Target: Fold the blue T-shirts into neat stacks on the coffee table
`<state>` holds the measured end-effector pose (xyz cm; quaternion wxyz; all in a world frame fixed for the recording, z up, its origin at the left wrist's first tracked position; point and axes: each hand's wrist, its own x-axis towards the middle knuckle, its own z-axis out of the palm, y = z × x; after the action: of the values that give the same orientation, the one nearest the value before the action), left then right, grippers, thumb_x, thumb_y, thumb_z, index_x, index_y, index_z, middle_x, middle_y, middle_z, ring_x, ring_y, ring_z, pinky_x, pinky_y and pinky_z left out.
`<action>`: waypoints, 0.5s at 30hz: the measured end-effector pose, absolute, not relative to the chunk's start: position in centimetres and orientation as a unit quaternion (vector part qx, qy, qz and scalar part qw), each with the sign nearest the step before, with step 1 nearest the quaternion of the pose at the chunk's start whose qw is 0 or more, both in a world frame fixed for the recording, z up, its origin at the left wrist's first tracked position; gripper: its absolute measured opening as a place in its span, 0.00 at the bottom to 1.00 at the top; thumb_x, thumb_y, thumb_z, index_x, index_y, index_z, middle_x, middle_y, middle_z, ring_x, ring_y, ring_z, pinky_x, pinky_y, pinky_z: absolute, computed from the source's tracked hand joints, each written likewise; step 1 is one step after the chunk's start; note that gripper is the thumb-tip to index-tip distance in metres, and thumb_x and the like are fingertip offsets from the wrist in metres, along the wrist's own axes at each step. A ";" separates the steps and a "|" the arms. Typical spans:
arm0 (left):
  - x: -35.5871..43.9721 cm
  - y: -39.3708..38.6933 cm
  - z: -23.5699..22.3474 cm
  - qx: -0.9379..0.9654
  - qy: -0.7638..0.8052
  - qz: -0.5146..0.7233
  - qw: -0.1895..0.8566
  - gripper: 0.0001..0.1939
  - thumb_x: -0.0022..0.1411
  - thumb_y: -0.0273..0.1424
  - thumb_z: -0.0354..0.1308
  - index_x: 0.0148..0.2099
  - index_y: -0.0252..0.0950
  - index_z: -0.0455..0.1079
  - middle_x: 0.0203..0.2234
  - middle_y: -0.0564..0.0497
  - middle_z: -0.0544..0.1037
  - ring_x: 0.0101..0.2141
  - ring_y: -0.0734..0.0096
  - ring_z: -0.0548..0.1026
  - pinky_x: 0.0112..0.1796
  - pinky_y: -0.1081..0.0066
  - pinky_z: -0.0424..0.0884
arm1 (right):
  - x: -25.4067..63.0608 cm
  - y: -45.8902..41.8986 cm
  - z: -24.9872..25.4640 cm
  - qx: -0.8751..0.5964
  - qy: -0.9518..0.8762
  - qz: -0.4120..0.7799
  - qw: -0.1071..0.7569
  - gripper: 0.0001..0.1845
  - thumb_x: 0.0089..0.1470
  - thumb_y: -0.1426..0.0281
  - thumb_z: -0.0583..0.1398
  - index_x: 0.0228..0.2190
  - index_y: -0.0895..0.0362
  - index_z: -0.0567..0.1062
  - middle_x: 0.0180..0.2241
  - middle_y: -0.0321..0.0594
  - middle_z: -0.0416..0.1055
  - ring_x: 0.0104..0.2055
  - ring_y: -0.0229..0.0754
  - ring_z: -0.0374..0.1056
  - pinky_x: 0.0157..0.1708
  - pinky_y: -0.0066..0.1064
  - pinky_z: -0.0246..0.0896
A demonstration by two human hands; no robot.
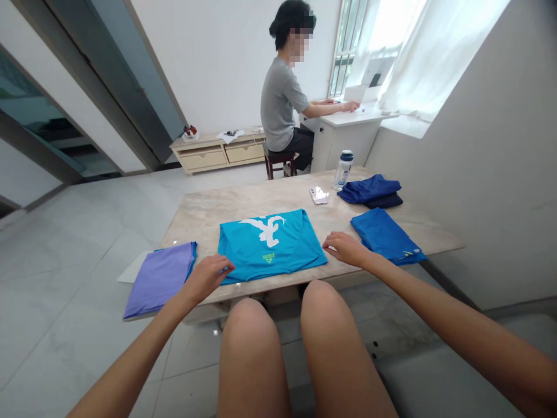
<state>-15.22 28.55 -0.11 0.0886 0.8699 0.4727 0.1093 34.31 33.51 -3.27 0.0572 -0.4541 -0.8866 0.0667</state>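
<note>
A folded turquoise T-shirt [270,249] with a white print and a small green logo lies in the middle of the pale marble table [243,200]. My left hand [208,277] rests at the shirt's lower left corner, with its fingertips on the fabric. My right hand [346,248] lies on the tabletop, its fingertips at the shirt's right edge. Neither hand appears to grip anything. A folded lavender garment [159,280] lies left of my left hand. A folded blue shirt [383,237] lies just right of my right hand.
A dark blue folded stack [369,190], a phone [319,195] and a water bottle [343,169] stand toward the table's far side. A white sheet [130,268] pokes out beyond the lavender garment. Farther off, a seated person [281,101] works at a white desk [348,130].
</note>
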 end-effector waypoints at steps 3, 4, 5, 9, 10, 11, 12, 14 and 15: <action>-8.5 30.7 3.6 0.860 0.491 0.093 0.105 0.12 0.71 0.31 0.57 0.45 0.42 0.83 0.41 0.47 0.86 0.45 0.58 0.81 0.45 0.65 0.74 | 32.4 36.1 0.8 -0.536 -0.837 0.061 0.092 0.12 0.68 0.71 0.61 0.43 0.56 0.87 0.45 0.49 0.84 0.51 0.52 0.77 0.51 0.34 0.66; -5.6 31.4 4.4 0.856 0.497 0.084 0.116 0.12 0.70 0.30 0.57 0.45 0.41 0.83 0.42 0.46 0.86 0.45 0.57 0.81 0.46 0.65 0.74 | 31.5 37.1 2.1 -0.570 -0.810 0.066 0.115 0.12 0.68 0.70 0.61 0.44 0.56 0.86 0.46 0.48 0.84 0.52 0.51 0.77 0.50 0.33 0.66; -2.7 31.8 4.8 0.849 0.506 0.078 0.130 0.12 0.69 0.29 0.58 0.45 0.40 0.84 0.43 0.45 0.87 0.46 0.57 0.81 0.47 0.65 0.74 | 30.5 38.0 3.2 -0.603 -0.781 0.075 0.141 0.13 0.68 0.70 0.61 0.45 0.56 0.86 0.47 0.47 0.84 0.51 0.50 0.78 0.49 0.32 0.66; 7.9 32.4 3.0 0.809 0.553 0.030 0.195 0.12 0.68 0.25 0.57 0.44 0.36 0.84 0.45 0.40 0.87 0.49 0.53 0.82 0.52 0.62 0.74 | 27.3 40.1 4.4 -0.690 -0.681 0.128 0.210 0.15 0.70 0.68 0.59 0.47 0.56 0.85 0.49 0.47 0.84 0.51 0.48 0.79 0.48 0.29 0.66; 9.8 32.4 1.9 0.802 0.561 0.024 0.205 0.12 0.69 0.27 0.58 0.44 0.35 0.84 0.45 0.39 0.87 0.49 0.52 0.82 0.52 0.61 0.74 | 26.9 40.2 3.8 -0.702 -0.666 0.143 0.208 0.15 0.70 0.68 0.58 0.47 0.57 0.85 0.48 0.49 0.85 0.51 0.48 0.79 0.48 0.29 0.67; 11.4 32.4 0.7 0.793 0.570 0.024 0.215 0.12 0.70 0.30 0.58 0.44 0.34 0.83 0.45 0.37 0.86 0.50 0.50 0.82 0.52 0.60 0.74 | 26.8 40.1 2.8 -0.711 -0.655 0.156 0.200 0.15 0.69 0.68 0.58 0.47 0.57 0.85 0.48 0.50 0.85 0.51 0.49 0.79 0.47 0.29 0.67; 12.8 32.6 -0.5 0.783 0.579 0.028 0.227 0.13 0.71 0.34 0.60 0.46 0.32 0.83 0.47 0.34 0.86 0.51 0.48 0.82 0.53 0.58 0.75 | 26.9 39.9 1.7 -0.720 -0.648 0.165 0.188 0.15 0.69 0.68 0.59 0.46 0.57 0.85 0.47 0.50 0.85 0.50 0.50 0.80 0.47 0.29 0.68; 14.8 33.1 -2.8 0.758 0.597 0.044 0.260 0.21 0.69 0.41 0.64 0.51 0.27 0.81 0.52 0.27 0.83 0.54 0.40 0.81 0.54 0.54 0.74 | 28.0 39.5 -0.8 -0.737 -0.632 0.173 0.164 0.15 0.69 0.68 0.58 0.46 0.56 0.85 0.47 0.52 0.85 0.50 0.51 0.81 0.48 0.31 0.69; 15.5 33.5 -3.8 0.744 0.604 0.057 0.280 0.26 0.67 0.44 0.66 0.54 0.24 0.79 0.54 0.22 0.81 0.56 0.36 0.80 0.55 0.52 0.74 | 28.8 39.3 -1.9 -0.746 -0.624 0.174 0.154 0.15 0.69 0.68 0.58 0.46 0.56 0.86 0.47 0.53 0.85 0.51 0.52 0.81 0.48 0.31 0.69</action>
<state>15.54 33.51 -3.76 0.2802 0.7443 0.6036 0.0568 28.81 39.34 -1.95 0.1538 -0.7460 -0.6243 0.1736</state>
